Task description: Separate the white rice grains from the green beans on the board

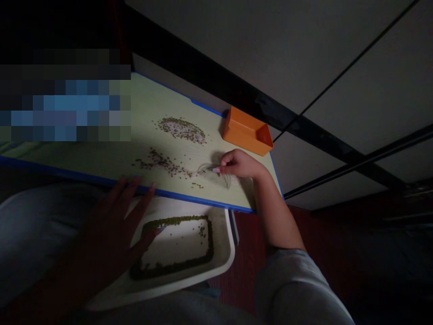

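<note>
My right hand (241, 163) is closed in a pinch on a clear, half-round plastic piece (221, 181) that looks like a protractor. It rests low against the pale board (169, 99), at the right end of a scattered pile of dark beans (158, 161). A second pile, of mixed green and pale beans or grains (182, 130), lies farther back. My left hand (111, 221), fingers spread, hangs in shadow over the board's near blue edge and the white basin (227, 234). Green beans (182, 270) line the basin's floor along its sides.
An orange box (248, 133) stands at the board's back right corner. Cabinet fronts (338, 58) rise behind it. A blurred-out patch covers the far left. Dark red floor (248, 257) shows right of the basin.
</note>
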The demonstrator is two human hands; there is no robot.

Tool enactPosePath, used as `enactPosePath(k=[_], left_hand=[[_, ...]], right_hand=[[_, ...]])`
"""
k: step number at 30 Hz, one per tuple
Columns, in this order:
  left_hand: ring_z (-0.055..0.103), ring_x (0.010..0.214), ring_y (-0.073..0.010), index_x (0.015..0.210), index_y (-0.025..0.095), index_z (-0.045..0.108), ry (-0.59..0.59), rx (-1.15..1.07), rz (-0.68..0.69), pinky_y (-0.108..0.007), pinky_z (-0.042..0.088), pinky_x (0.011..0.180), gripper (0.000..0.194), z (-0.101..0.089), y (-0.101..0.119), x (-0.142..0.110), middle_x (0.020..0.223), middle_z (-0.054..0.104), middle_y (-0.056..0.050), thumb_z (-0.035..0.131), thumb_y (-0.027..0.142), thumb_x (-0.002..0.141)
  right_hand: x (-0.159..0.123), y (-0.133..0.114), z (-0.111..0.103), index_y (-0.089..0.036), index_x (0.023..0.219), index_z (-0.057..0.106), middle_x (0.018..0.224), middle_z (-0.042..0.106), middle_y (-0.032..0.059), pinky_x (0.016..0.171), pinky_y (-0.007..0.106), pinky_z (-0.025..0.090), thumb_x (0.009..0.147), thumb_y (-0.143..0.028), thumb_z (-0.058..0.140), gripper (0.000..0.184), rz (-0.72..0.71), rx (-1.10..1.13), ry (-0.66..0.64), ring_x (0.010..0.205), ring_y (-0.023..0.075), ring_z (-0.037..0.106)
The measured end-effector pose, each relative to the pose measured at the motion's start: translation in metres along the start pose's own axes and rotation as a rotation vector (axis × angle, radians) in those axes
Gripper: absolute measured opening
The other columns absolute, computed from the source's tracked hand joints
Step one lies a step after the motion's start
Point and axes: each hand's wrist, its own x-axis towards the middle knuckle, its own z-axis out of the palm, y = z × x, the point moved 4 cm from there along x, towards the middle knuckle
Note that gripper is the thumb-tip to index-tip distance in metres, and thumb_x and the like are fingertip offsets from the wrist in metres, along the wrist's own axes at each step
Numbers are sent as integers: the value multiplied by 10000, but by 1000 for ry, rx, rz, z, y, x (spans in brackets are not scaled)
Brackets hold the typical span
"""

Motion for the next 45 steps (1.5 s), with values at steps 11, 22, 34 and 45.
enactPosePath(k=[11,22,34,45], left_hand=[[139,1466,-293,1438,278,193,-7,22,6,-525,232,1171,751,0,1,-2,1583,179,-113,419,574,787],[160,1461,-296,1416,243,271,0,18,-5,-516,239,1171,727,-1,2,0,1560,241,-137,417,573,785],[146,1463,-298,1442,293,173,5,14,6,-533,238,1165,739,1,1,-2,1578,194,-109,392,584,798],[152,1463,-298,1433,256,230,4,8,5,-524,230,1173,736,3,0,-1,1573,209,-125,388,588,795]], right_hand=[[-1,-3,2,-110,647,635,530,505,-37,533,217,266,812,-406,607,340,-41,23,-17,517,56,369],[-1,-8,5,-108,657,629,533,495,-33,530,224,267,822,-412,597,347,-51,10,-72,518,62,364],[0,-13,10,-119,627,607,524,494,-38,522,222,258,829,-366,600,320,-104,41,-72,515,60,355],[4,-21,13,-114,624,617,517,489,-38,524,215,262,829,-352,603,315,-137,-2,-29,516,61,362]])
